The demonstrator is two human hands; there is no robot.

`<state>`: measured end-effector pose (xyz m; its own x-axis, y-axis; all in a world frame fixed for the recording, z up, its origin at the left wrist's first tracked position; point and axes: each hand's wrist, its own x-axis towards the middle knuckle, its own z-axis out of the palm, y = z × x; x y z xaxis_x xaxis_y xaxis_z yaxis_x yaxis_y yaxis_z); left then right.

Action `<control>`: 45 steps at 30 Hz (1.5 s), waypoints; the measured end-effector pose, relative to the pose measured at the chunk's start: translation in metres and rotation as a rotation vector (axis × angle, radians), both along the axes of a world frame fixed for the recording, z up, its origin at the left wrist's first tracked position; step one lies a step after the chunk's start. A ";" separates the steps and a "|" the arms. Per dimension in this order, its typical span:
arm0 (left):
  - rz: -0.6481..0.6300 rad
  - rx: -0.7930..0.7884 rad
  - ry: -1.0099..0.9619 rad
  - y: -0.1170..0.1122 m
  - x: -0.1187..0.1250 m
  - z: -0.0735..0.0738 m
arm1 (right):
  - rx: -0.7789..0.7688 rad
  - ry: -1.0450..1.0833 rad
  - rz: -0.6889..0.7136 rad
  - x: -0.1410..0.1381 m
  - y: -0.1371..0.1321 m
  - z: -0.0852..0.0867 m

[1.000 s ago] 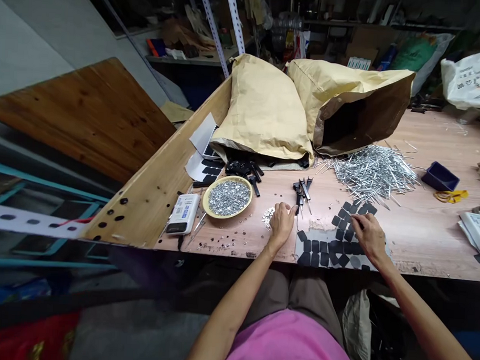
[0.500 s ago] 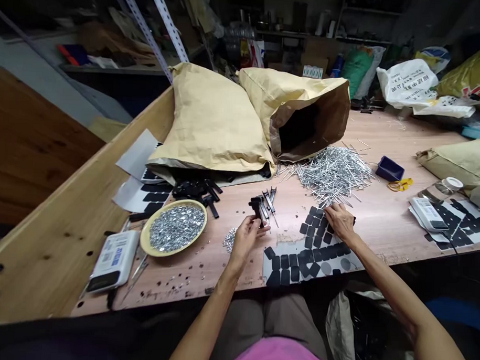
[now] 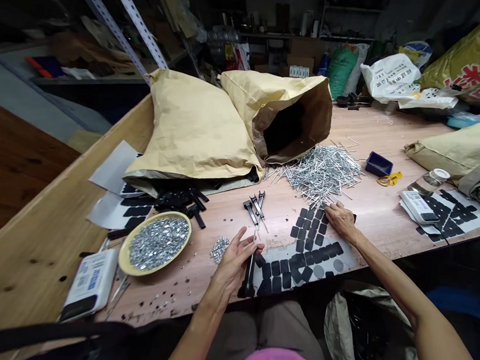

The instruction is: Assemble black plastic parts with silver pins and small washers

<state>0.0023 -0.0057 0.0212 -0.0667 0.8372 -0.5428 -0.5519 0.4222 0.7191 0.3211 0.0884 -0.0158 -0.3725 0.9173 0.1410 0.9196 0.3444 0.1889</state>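
My left hand (image 3: 235,258) is closed on a black plastic part (image 3: 249,277) with a thin metal rod standing up from it. The part's wide end points down toward the table's front edge. My right hand (image 3: 341,220) has its fingertips pinched together at the top of the black pads (image 3: 311,224); whatever they hold is hidden. A black bit shows at that hand's outer edge, and I cannot tell whether it is held. Several similar black parts with rods (image 3: 255,208) lie beyond my left hand. A small pile of metal pieces (image 3: 219,250) is left of it.
A yellow bowl of metal pieces (image 3: 159,245) and a white scale (image 3: 90,285) stand at left. Behind are paper sacks (image 3: 198,126) and a heap of metal rods (image 3: 325,172). A blue tray (image 3: 379,164), a jar (image 3: 429,181) and another scale (image 3: 419,207) are at right.
My left hand has come nearer the front edge and turned palm up, with the black part swung to point down. My right hand has shifted slightly right over the pads. The view has turned.
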 end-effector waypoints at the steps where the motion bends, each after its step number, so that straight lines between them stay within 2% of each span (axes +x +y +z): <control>1: -0.011 -0.060 -0.046 0.000 0.001 0.003 | -0.008 0.003 -0.005 0.001 0.002 0.000; 5: -0.047 -0.266 -0.220 -0.001 0.009 0.008 | -0.035 0.013 -0.024 0.004 0.010 0.002; 8: -0.035 -0.354 -0.306 -0.004 0.016 0.011 | -0.038 0.040 0.003 -0.004 0.000 -0.002; 10: -0.030 -0.425 -0.385 -0.005 0.019 0.014 | -0.069 0.058 0.091 -0.014 -0.018 -0.007; 12: -0.009 -0.478 -0.466 -0.006 0.021 0.017 | -0.118 0.074 0.251 -0.023 -0.037 -0.011; 14: -0.004 -0.496 -0.506 -0.006 0.021 0.018 | -0.129 0.096 0.321 -0.027 -0.047 -0.014; 18: -0.076 -0.456 -0.431 -0.010 0.020 0.017 | -0.076 0.137 0.149 -0.026 -0.041 -0.015; 22: -0.161 -0.305 -0.225 -0.020 0.017 0.014 | -0.127 0.200 0.229 -0.025 -0.034 -0.015; 25: -0.214 -0.195 -0.170 -0.024 0.014 0.012 | -0.119 0.232 0.136 -0.025 -0.035 -0.011; 26: -0.231 -0.176 -0.166 -0.024 0.014 0.012 | -0.123 0.229 0.140 -0.027 -0.038 -0.010; 30: -0.229 -0.157 -0.155 -0.024 0.014 0.010 | -0.185 0.132 0.318 -0.039 -0.063 -0.012; 34: -0.244 -0.132 -0.163 -0.028 0.017 0.008 | -0.189 0.066 0.319 -0.046 -0.077 -0.013; 37: -0.243 -0.142 -0.157 -0.032 0.016 0.008 | -0.201 0.155 0.266 -0.039 -0.062 -0.006; 41: -0.226 -0.151 -0.156 -0.035 0.014 0.008 | -0.163 0.276 0.072 -0.027 -0.034 0.002; 45: -0.207 -0.153 -0.154 -0.035 0.013 0.007 | -0.198 0.257 0.119 -0.031 -0.034 -0.003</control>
